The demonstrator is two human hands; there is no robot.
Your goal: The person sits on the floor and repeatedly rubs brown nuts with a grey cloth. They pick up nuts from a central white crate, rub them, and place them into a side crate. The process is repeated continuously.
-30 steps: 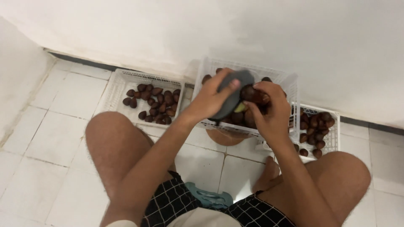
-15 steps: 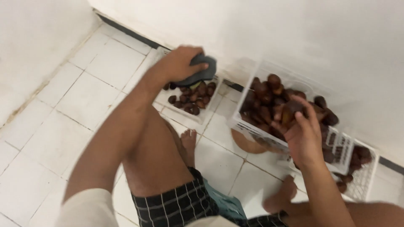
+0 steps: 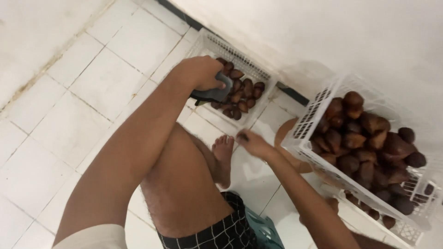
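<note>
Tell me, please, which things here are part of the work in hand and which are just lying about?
In use: left hand holding dark grey tool; left basket of brown fruit; right hand; full basket.
Lying about: teal stool; far-right basket.

baskets point(image 3: 308, 121): white slatted plastic | fruit point(image 3: 364, 143): brown, scaly, slight sheen | brush point(image 3: 213, 93): dark matt plastic | floor point(image 3: 69, 115): glossy white tile

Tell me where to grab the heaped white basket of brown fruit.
Grip the white basket by its slotted near rim and the opposite rim, both hands from the sides. It's piled with brown fruit and sits tilted, so lift evenly.
</note>
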